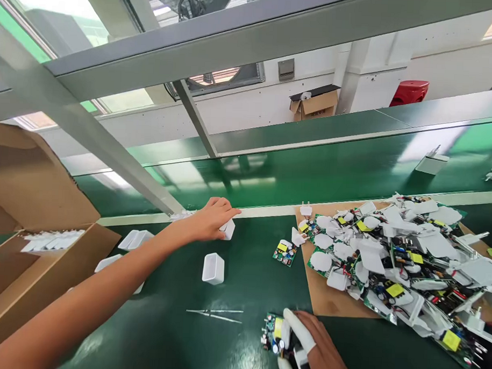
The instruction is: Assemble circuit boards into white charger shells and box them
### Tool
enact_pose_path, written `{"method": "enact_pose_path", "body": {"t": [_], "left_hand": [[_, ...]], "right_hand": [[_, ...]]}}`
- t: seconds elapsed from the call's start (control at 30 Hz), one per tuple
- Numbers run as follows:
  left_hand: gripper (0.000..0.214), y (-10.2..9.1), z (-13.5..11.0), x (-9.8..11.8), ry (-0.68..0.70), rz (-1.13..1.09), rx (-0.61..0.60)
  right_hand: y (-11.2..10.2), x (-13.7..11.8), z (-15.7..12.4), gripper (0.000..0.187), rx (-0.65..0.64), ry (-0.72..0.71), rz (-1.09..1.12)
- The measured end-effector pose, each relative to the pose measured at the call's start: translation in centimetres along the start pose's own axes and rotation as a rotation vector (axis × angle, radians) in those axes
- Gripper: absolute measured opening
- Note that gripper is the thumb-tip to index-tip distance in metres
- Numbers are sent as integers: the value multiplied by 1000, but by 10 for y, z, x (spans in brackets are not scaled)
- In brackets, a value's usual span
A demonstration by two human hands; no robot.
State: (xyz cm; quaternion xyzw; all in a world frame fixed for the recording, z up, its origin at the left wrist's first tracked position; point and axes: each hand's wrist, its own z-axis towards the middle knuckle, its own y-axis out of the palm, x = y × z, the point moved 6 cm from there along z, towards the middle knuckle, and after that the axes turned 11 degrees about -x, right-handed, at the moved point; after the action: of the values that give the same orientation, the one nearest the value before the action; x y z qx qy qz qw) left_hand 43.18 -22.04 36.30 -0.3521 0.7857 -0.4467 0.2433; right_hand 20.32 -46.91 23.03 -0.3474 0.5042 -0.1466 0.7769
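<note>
My left hand reaches to the back of the green bench, its fingers closed on a small white plastic case. Nearer to me stands another white case, its open end showing. At the front, my right hand, with white finger cots on, grips a small circuit board bearing a yellow-wrapped part; the palm side is partly hidden. Metal tweezers lie between the hands. A single loose circuit board rests beyond my right hand.
A large heap of circuit boards and white plastic parts covers a cardboard sheet on the right. To the left stands an open carton of white parts, with more white cases beside it. A grey metal frame crosses above.
</note>
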Motion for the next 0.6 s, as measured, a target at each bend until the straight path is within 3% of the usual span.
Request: {"method": "enact_pose_path", "body": {"t": [0.13,0.23,0.3,0.4,0.47,0.53,0.6], "left_hand": [[63,-10,-23,16,-18,10,163],[54,-25,-64,50,109,-159,350],[46,-18,-93,75,217,-258,344],[31,25,-122,102,276,-245,211],[15,65,-128,108,201,-161,168],[12,100,-126,109,102,-55,196],[21,119,-122,115,55,33,278]], "right_hand": [[-7,-20,3,69,-38,-119,-195],[-17,-33,5,60,-35,-122,-275],[-22,-40,6,57,-58,-105,-289],[-30,-54,10,57,-87,-100,-289],[-34,-69,15,55,-84,-143,-275],[-30,-86,20,51,-99,-201,-264],[-20,-103,27,45,-122,-260,-281]]}}
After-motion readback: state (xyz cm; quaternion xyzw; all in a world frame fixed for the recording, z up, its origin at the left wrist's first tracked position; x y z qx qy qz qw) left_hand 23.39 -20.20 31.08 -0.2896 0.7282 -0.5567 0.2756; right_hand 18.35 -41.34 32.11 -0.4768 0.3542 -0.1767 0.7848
